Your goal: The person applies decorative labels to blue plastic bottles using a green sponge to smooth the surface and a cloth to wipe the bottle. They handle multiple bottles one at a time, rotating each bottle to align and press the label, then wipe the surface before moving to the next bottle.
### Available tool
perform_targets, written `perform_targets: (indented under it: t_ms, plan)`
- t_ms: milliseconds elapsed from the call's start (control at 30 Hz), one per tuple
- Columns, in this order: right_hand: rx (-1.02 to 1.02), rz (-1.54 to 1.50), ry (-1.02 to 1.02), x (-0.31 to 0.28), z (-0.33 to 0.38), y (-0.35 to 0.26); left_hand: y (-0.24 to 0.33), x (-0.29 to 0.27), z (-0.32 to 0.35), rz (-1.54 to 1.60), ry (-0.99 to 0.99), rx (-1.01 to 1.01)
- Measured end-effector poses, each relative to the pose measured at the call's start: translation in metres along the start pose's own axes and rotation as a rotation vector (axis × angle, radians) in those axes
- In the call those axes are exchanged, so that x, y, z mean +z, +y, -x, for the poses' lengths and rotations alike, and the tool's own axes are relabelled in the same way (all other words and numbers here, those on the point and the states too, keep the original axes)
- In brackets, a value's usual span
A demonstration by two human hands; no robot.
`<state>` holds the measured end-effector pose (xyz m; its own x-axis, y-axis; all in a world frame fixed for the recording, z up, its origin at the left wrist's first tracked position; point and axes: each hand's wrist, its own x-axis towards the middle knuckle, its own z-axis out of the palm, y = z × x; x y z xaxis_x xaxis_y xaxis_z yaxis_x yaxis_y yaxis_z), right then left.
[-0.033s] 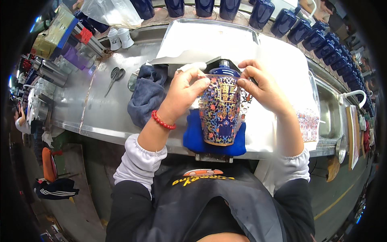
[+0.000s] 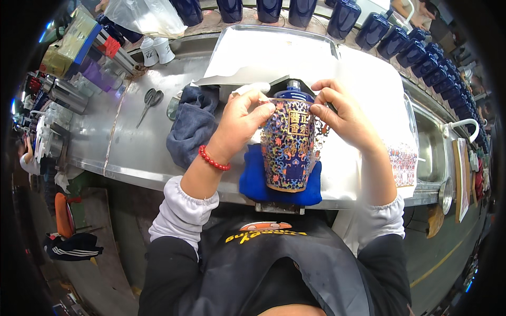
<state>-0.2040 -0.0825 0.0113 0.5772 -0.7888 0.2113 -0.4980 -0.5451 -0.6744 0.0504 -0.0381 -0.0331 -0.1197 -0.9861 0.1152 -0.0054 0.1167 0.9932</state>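
Note:
A clear decal film (image 2: 287, 150) with a colourful floral scroll pattern and gold edges hangs in front of a dark blue glossy bottle (image 2: 293, 95). My left hand (image 2: 240, 118) pinches its upper left corner between thumb and fingers; a white covering shows on one finger. At the upper right corner, the thumb and fingers of my right hand (image 2: 340, 110) close on the film. The bottle's neck and shoulder show above the film, and most of its body is behind it. Under the film's lower part lies a bright blue cloth (image 2: 250, 176). Whether the film touches the bottle I cannot tell.
A dark blue-grey towel (image 2: 192, 126) and black scissors (image 2: 152, 100) lie to the left on the metal bench. Behind stands a white-covered tray (image 2: 274, 52). More patterned decals (image 2: 402, 164) rest on the right, beside a sink (image 2: 429, 142). Several blue bottles (image 2: 343, 18) line the back.
The decal film sits very slightly lower in front of the bottle. Both hands keep their pinch and have hardly moved.

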Motion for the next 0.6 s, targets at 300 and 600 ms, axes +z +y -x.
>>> perform_targets:
  t_ms: [300,600]
  plan:
    - [0.052,-0.284,-0.060,0.002,-0.003,0.025,-0.020,0.005,-0.006,0.142,0.008,-0.040]
    - [0.160,-0.125,0.216,0.049,0.045,0.055,-0.025,-0.012,0.022,-0.425,0.267,0.255]
